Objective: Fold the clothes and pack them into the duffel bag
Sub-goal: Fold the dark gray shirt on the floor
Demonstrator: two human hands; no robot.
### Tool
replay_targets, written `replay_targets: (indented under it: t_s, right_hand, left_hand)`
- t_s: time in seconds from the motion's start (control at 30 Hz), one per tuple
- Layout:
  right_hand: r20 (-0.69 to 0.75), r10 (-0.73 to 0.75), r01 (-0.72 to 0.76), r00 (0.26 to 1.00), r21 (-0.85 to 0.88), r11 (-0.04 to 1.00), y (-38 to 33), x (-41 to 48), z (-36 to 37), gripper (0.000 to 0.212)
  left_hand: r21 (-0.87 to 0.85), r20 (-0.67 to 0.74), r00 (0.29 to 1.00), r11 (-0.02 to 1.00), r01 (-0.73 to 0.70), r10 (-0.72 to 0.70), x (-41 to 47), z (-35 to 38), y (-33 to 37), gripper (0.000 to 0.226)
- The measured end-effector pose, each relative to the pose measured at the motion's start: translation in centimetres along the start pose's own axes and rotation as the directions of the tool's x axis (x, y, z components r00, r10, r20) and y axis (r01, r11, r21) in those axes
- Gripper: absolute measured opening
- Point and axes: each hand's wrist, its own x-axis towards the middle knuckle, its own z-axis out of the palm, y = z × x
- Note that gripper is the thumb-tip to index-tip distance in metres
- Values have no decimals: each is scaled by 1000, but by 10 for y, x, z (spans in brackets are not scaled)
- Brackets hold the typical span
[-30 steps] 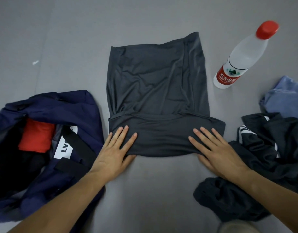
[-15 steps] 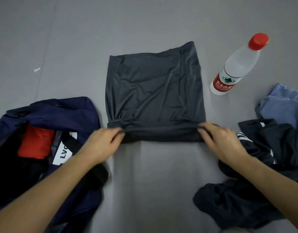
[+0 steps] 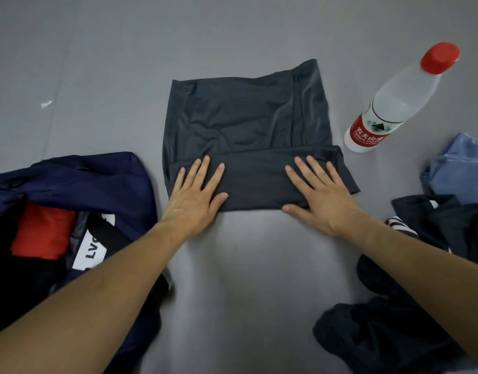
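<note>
Pressing flat, spread wide, with left hand (image 3: 194, 197) and right hand (image 3: 322, 199) on the folded near band of the dark grey garment (image 3: 240, 117), beside the open duffel bag (image 3: 97, 179).

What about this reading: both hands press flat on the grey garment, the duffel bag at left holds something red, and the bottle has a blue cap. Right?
One error: the head view shows the bottle with a red cap, not blue. The left hand and right hand do press flat on the grey garment, and the duffel bag holds a red item.
</note>
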Motion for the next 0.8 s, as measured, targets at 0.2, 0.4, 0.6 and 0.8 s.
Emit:
replay_targets:
  t_s: [0.2, 0.4, 0.6, 0.8]
  right_hand:
    - [-72, -49, 50, 996, 6, 999, 9, -43, 11, 83]
    - [-160, -92, 102, 983, 57, 993, 5, -101, 34, 69]
    - [-255, -76, 110, 964, 122, 986, 9, -101, 25, 50]
    - [-201, 192, -83, 961, 452, 888, 2, -90, -29, 9]
  left_hand:
    - [13, 33, 986, 987, -162, 162, -46, 10, 3, 88]
    - [-51, 3, 990, 988, -144, 144, -97, 23, -7, 73]
    - [-82, -55, 992, 990, -114, 110, -94, 17, -14, 78]
    - [-374, 31, 999, 928, -8, 21, -88, -41, -19, 25]
